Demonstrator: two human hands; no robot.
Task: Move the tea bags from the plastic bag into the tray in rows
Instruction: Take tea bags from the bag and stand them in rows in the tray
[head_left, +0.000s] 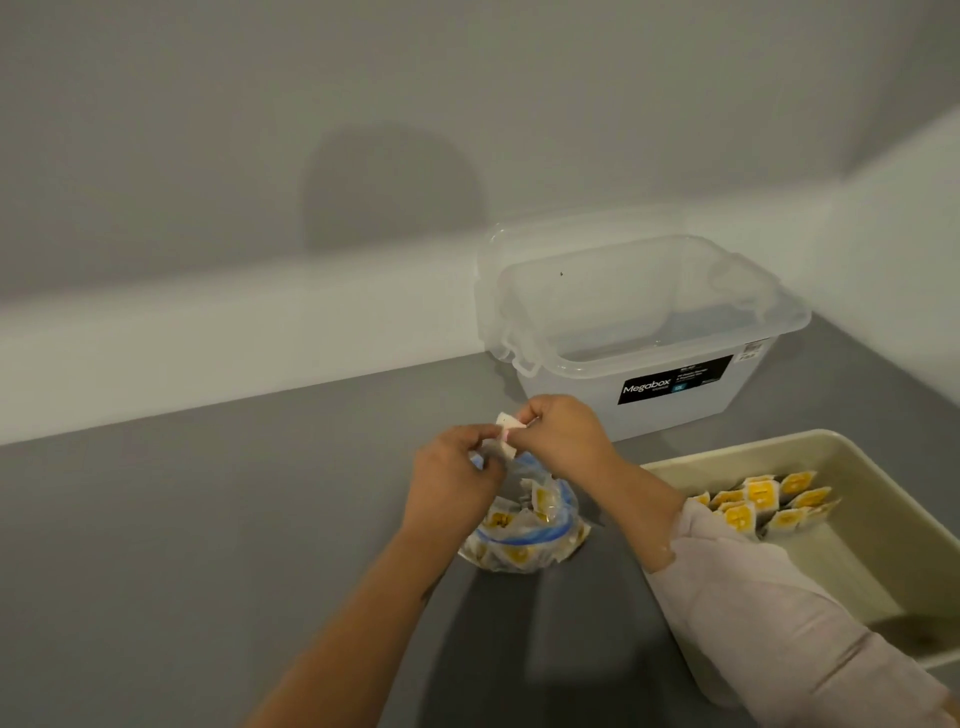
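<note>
A clear plastic bag (524, 540) with a blue stripe lies on the grey counter, holding several yellow-and-white tea bags. Above its mouth both hands meet. My right hand (563, 431) pinches a white tea bag (508, 427) at its top edge. My left hand (457, 475) grips the lower end of the same tea bag, with part of the plastic bag's rim under its fingers. To the right stands a cream tray (878, 525) with several tea bags (763, 501) set upright in rows at its far left end. My right sleeve covers the tray's near left corner.
A clear plastic storage box (644, 332) with a black label stands behind the hands, against the white wall ledge. The grey counter (208, 545) stretches to the left. The wall corner lies at the far right.
</note>
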